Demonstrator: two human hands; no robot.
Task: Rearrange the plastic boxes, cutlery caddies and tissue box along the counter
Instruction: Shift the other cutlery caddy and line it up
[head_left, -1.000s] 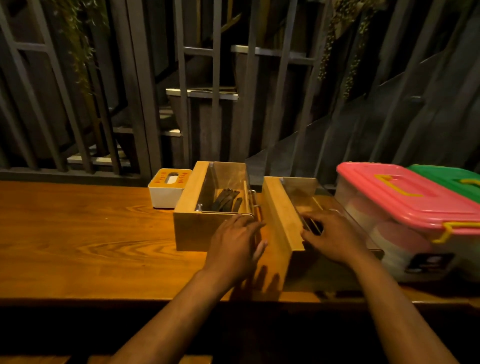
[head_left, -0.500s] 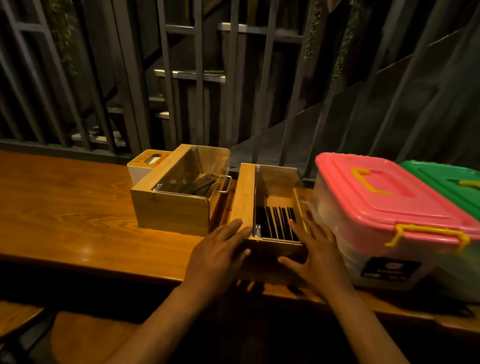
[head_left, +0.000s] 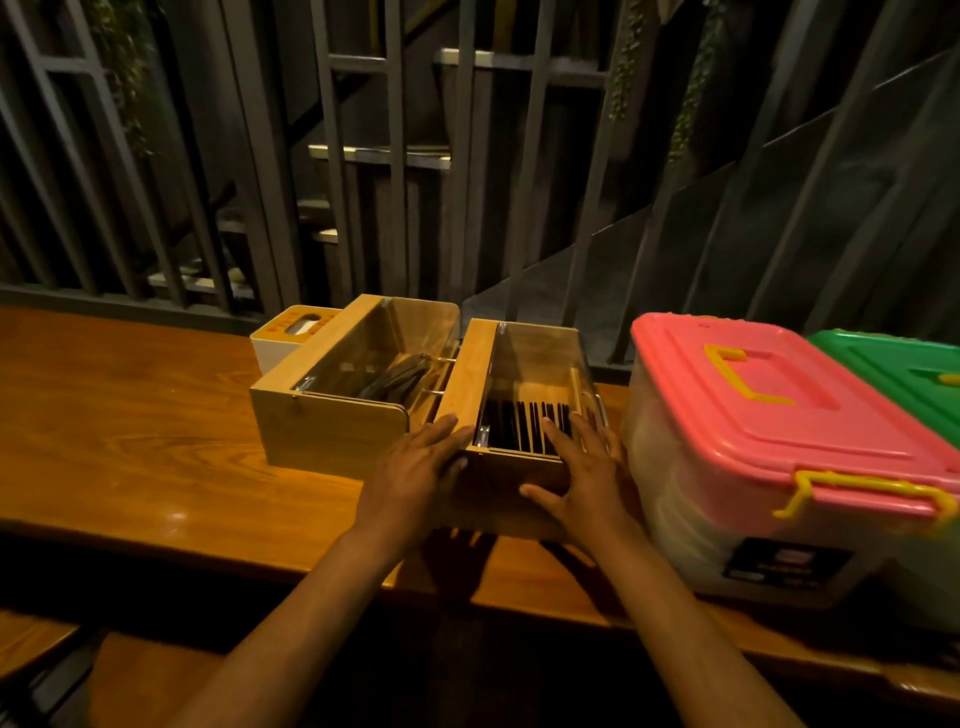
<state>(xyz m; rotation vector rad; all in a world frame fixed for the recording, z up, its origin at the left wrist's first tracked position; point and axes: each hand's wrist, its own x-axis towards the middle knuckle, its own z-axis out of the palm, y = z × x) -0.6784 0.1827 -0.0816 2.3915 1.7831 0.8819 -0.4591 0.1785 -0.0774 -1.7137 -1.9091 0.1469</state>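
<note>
Left hand (head_left: 415, 470): flat, fingers (head_left: 447, 431) spread and straight, pressed against the near left corner of the right caddy; nothing gripped.
Right hand (head_left: 582, 467): fingers (head_left: 558, 436) splayed wide, laid over the near right end of the same caddy, thumb on its front face; whether it grips is hard to tell.
Right caddy (head_left: 470, 387): wooden, between the two hands, dark cutlery (head_left: 524, 431) upright in slots just beyond the fingertips.
Left caddy (head_left: 332, 431): just left of the left hand's fingers, touching or nearly touching the right caddy, turned at an angle.
Pink-lidded box (head_left: 769, 415): just right of the right hand.
Green-lidded box (head_left: 893, 364): beyond it, farther right.
Tissue box (head_left: 275, 343): behind the left caddy, far from both hands.
Worktop (head_left: 130, 415): wood, carries all.
</note>
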